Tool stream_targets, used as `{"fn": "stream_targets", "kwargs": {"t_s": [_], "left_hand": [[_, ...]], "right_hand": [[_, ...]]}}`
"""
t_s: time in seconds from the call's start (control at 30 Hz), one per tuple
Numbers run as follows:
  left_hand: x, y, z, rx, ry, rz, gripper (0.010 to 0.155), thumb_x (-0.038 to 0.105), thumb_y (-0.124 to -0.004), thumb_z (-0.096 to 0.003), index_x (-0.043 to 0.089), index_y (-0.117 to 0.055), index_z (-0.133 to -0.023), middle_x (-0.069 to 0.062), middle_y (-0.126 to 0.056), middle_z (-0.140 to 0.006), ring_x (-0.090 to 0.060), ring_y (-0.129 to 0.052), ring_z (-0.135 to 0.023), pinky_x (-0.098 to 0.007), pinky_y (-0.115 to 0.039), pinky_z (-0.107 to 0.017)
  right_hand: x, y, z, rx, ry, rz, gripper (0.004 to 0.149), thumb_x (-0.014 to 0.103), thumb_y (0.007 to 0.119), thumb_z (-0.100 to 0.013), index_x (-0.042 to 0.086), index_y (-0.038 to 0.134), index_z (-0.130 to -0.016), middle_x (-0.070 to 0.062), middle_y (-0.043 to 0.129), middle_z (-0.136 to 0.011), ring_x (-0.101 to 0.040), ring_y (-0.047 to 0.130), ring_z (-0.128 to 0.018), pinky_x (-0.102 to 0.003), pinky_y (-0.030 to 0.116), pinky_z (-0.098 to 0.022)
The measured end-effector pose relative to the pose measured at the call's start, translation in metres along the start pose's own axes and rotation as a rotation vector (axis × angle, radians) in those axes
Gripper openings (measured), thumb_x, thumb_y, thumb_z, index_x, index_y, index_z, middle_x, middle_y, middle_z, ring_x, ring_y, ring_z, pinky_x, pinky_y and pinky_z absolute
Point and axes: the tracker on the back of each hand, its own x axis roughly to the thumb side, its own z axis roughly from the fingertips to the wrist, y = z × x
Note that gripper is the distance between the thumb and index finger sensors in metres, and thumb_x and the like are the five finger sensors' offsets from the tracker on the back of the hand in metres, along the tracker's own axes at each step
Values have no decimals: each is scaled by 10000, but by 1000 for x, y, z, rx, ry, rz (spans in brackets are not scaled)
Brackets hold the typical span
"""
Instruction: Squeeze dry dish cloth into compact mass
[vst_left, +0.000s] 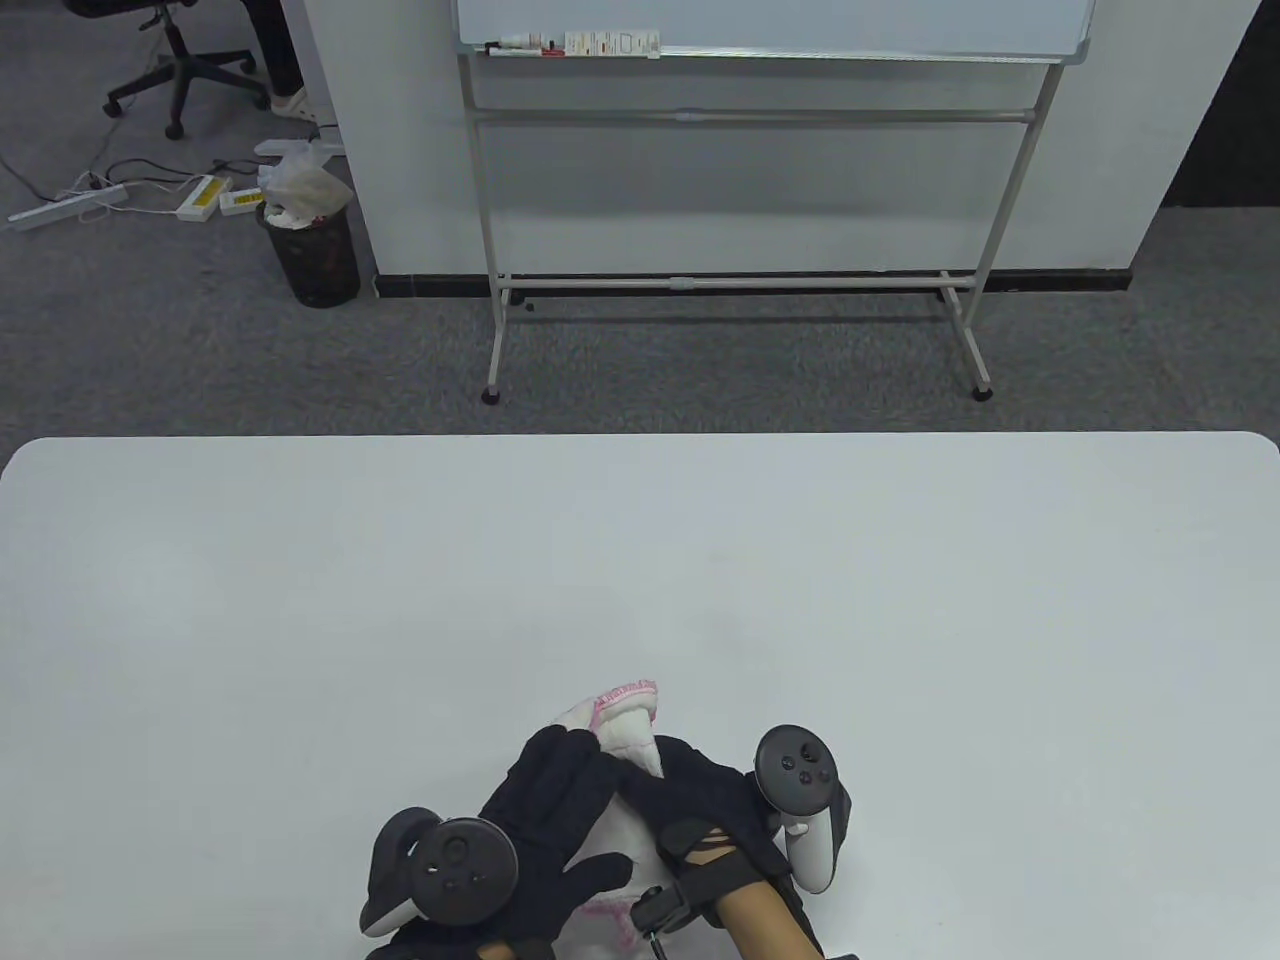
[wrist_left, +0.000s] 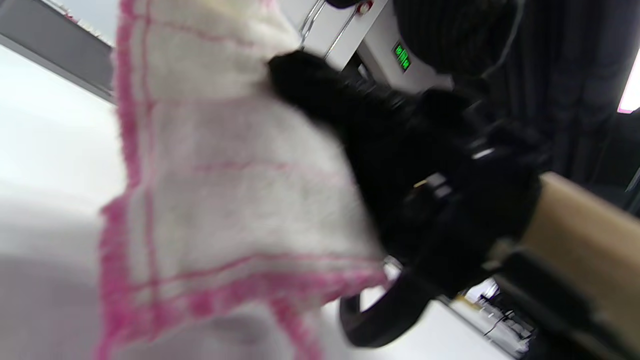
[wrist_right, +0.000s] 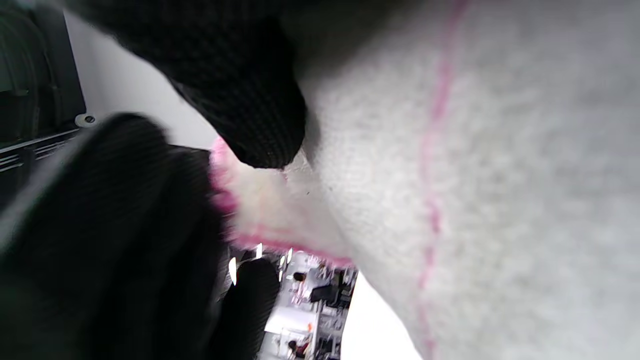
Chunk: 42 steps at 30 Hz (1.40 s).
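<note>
A white dish cloth with pink stripes and pink edging (vst_left: 628, 722) is bunched between both hands near the table's front edge. One end sticks out beyond the fingers and another part (vst_left: 610, 900) hangs below the palms. My left hand (vst_left: 555, 800) holds the cloth from the left, its fingers laid over it. My right hand (vst_left: 700, 795) grips it from the right. In the left wrist view the cloth (wrist_left: 225, 190) fills the left side with the right hand's glove (wrist_left: 400, 150) against it. In the right wrist view the cloth (wrist_right: 475, 190) is pressed by a gloved fingertip (wrist_right: 255, 115).
The white table (vst_left: 640, 560) stretches wide beyond the hands. Past its far edge stand a whiteboard on a wheeled frame (vst_left: 740, 200), a black waste bin (vst_left: 312, 245) and an office chair (vst_left: 180, 60) on grey carpet.
</note>
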Motion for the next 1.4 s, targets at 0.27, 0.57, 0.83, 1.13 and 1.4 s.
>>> {"fn": "stream_targets", "kwargs": {"t_s": [0.27, 0.57, 0.83, 1.13, 1.4], "left_hand": [[-22, -10, -4, -57, 104, 45, 964, 610, -747, -501, 212, -46, -1030, -130, -106, -1123, -430, -267, -1036, -620, -406, -724], [-46, 6, 5, 107, 235, 265, 768, 543, -800, -485, 169, -410, -1030, -176, -783, -812, -295, -949, -531, -427, -835, -353], [-71, 9, 16, 193, 391, 448, 556, 508, -791, -509, 124, -679, -895, -135, -932, -624, -277, -1010, -370, -422, -863, -248], [-79, 4, 18, 191, 470, 483, 568, 541, -750, -526, 129, -675, -909, -113, -951, -620, -279, -1029, -415, -431, -875, -287], [-75, -15, 10, 89, 273, 991, 589, 558, -689, -563, 94, -623, -919, -125, -920, -673, -292, -1011, -473, -428, -869, -331]], "right_hand": [[7, 26, 0, 305, -91, -83, 607, 376, 875, -460, -5, 693, -895, -210, 872, -773, -418, 987, -538, -562, 807, -374], [35, 39, 12, 252, -299, 97, 766, 455, 888, -451, -51, 583, -938, -250, 772, -856, -466, 913, -651, -605, 747, -462], [58, 35, 27, 78, -545, 365, 772, 459, 895, -449, 69, 539, -1011, -232, 617, -982, -486, 764, -812, -640, 640, -559], [56, 58, 30, 230, -481, 719, 1041, 567, 920, -408, 233, 187, -1068, -103, 126, -1114, -400, 129, -1065, -638, 216, -734], [22, 46, 10, 305, -299, 513, 1223, 597, 950, -368, 240, -54, -968, -131, 67, -1078, -440, 272, -1071, -658, 385, -718]]}}
